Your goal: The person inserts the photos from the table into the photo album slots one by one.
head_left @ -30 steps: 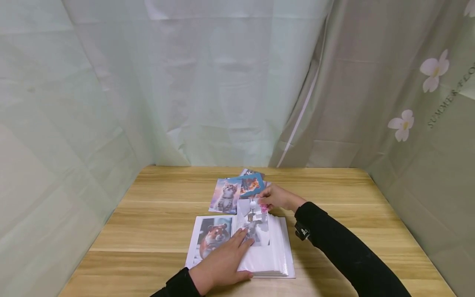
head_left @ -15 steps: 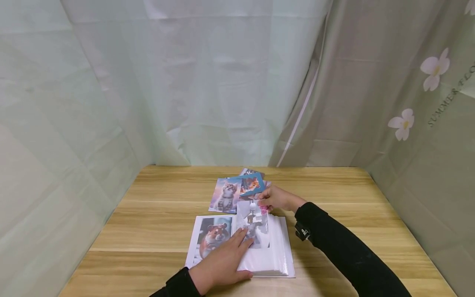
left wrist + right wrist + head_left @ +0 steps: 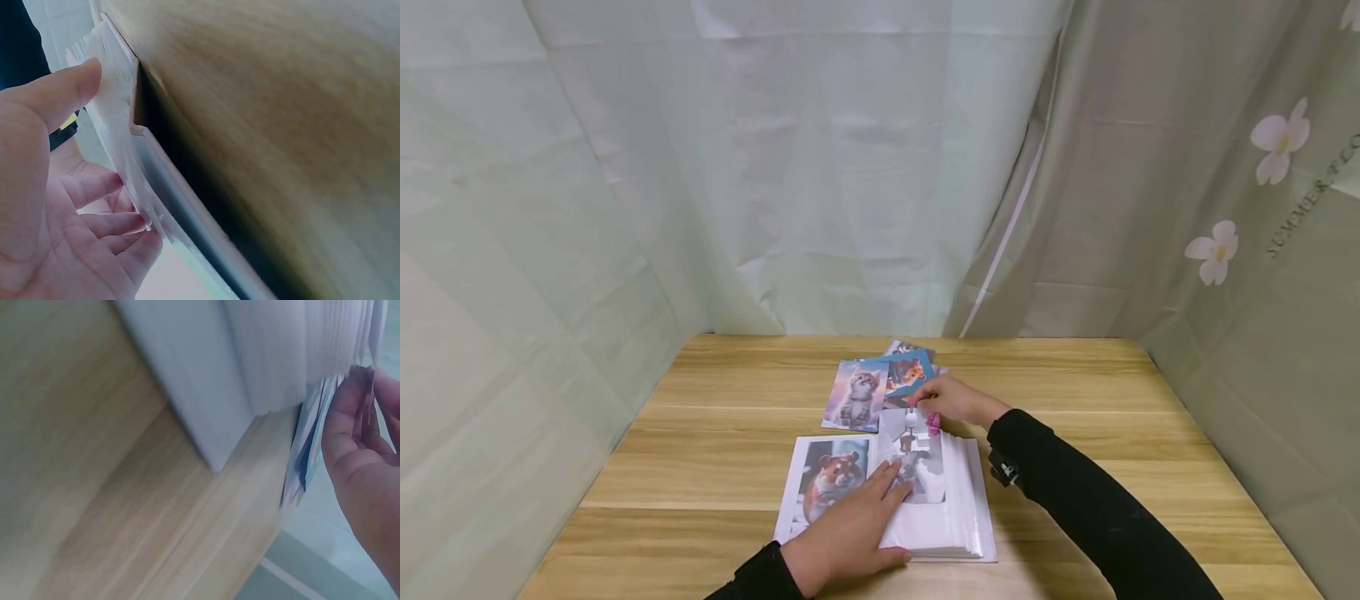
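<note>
A white photo album [image 3: 928, 532] lies open on the wooden table. A hamster photo [image 3: 835, 479] fills its left page. On the right page a pale photo [image 3: 929, 458] with a pink patch sits mostly within the clear sleeve, its top end standing out past the page edge. My right hand [image 3: 953, 400] pinches that top end between thumb and fingers; in the right wrist view, the hand [image 3: 362, 437] has the thin card between the fingertips. My left hand [image 3: 853, 529] rests across the album with fingers extended, their tips on the photo's lower left. The left wrist view has the thumb [image 3: 81, 81] against the pages.
Just behind the album lie several loose photos: a kitten photo [image 3: 855, 396], a blue-bordered one [image 3: 910, 372], and others partly under it. Curtains [image 3: 850, 208] enclose the table [image 3: 715, 467] at the back and sides.
The pale photo has slid slightly down into the sleeve. My right hand has shifted a little left along its top edge. The left hand has stayed put.
</note>
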Available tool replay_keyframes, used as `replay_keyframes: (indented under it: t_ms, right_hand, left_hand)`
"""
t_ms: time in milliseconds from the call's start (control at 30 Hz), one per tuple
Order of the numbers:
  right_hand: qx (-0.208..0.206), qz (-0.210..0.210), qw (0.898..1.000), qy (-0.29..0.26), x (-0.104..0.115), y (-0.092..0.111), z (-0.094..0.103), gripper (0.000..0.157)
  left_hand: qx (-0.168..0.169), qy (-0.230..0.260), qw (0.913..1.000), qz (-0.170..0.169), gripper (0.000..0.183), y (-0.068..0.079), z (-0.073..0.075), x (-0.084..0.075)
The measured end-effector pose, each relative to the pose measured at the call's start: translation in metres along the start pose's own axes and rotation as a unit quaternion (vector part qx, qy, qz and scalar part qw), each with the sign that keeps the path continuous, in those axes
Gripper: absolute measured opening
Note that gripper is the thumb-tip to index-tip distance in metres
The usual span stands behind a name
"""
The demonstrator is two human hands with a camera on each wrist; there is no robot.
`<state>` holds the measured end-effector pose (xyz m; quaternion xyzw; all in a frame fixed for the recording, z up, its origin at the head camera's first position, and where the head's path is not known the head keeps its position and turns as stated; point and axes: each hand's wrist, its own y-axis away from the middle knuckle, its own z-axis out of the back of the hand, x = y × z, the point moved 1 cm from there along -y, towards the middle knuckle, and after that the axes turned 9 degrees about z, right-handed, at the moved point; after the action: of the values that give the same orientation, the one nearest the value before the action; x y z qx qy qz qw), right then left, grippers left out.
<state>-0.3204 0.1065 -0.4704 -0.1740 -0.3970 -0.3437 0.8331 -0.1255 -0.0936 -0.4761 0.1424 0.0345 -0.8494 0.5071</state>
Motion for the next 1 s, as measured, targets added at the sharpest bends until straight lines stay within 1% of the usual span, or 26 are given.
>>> replay_keyframes:
  t_ms: [100, 200, 367, 567, 700, 800, 1000]
  right_hand:
    - [0.006, -0.003, 1.000, -0.001, 0.0020, -0.0024, -0.0021, 0.019]
    - [0.010, -0.006, 1.000, -0.004, 0.0018, -0.0042, -0.0038, 0.020]
    - [0.011, -0.006, 1.000, -0.016, 0.0017, -0.0055, -0.0047, 0.020]
    - [0.013, -0.012, 0.999, -0.035, 0.0021, -0.0045, -0.0059, 0.019]
    - [0.018, -0.016, 0.998, -0.054, 0.0003, -0.0037, -0.0064, 0.019]
    - [0.023, -0.007, 0.998, -0.060, -0.0007, -0.0027, -0.0060, 0.018]
    - [0.038, 0.006, 0.997, -0.068, -0.0010, -0.0007, -0.0058, 0.018]
  left_hand:
    - [-0.009, -0.002, 0.9999, -0.005, 0.083, 0.0002, -0.0006, 0.0003]
    - [-0.010, -0.002, 0.9999, -0.005, 0.083, 0.0009, -0.0004, 0.0003]
    - [-0.003, 0.004, 1.0000, 0.004, 0.082, 0.0015, 0.0008, -0.0003]
    - [0.015, 0.008, 0.9997, 0.017, 0.083, 0.0008, 0.0008, -0.0008]
    - [0.009, -0.001, 0.9999, 0.011, 0.084, 0.0003, -0.0003, 0.0004]
    - [0.005, -0.004, 1.0000, 0.007, 0.084, -0.0001, -0.0012, 0.0012]
    - [0.009, -0.001, 0.9999, 0.006, 0.084, -0.0013, -0.0018, 0.0016]
